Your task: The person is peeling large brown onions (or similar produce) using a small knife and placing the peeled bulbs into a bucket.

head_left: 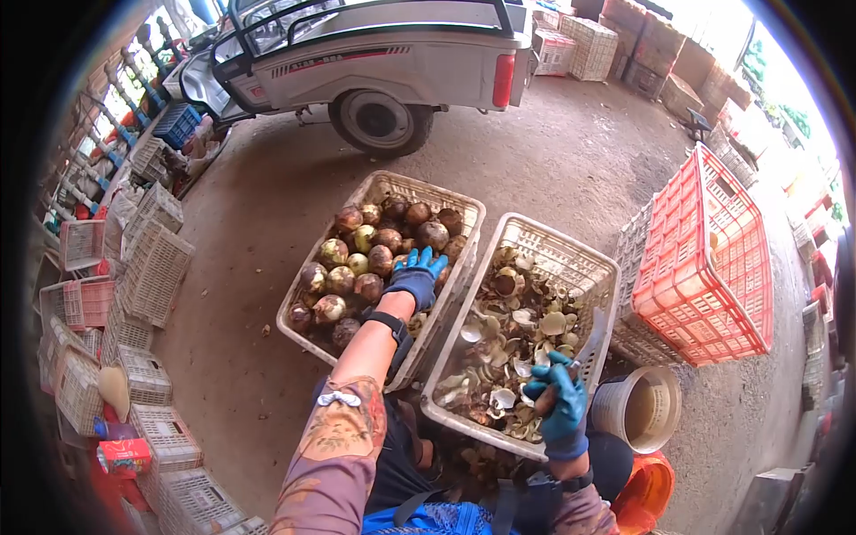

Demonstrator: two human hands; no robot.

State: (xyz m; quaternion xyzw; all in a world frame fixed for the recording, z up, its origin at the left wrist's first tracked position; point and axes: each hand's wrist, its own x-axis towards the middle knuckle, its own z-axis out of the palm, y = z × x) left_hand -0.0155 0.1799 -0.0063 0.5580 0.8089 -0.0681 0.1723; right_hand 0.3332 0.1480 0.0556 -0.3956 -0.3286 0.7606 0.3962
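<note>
My left hand [416, 278], in a blue glove, reaches into the left crate [468, 207]. Its fingers are spread over round brown-and-green fruits [388, 239], touching those at the crate's right side; the palm side is hidden. My right hand [562, 406], also gloved in blue, is closed around the handle of a knife [591, 339]. The blade points up and away from me, over the right side of the second crate [557, 251]. Curved pale-green and brown peel pieces [508, 348] fill much of that crate below the knife.
A beige bucket [660, 410] and an orange bucket [646, 490] stand right of my right hand. Red crates [704, 267] are stacked farther right. Several pale crates [156, 272] line the left side. A three-wheeled cargo vehicle [383, 76] is parked ahead on the dirt floor [241, 232].
</note>
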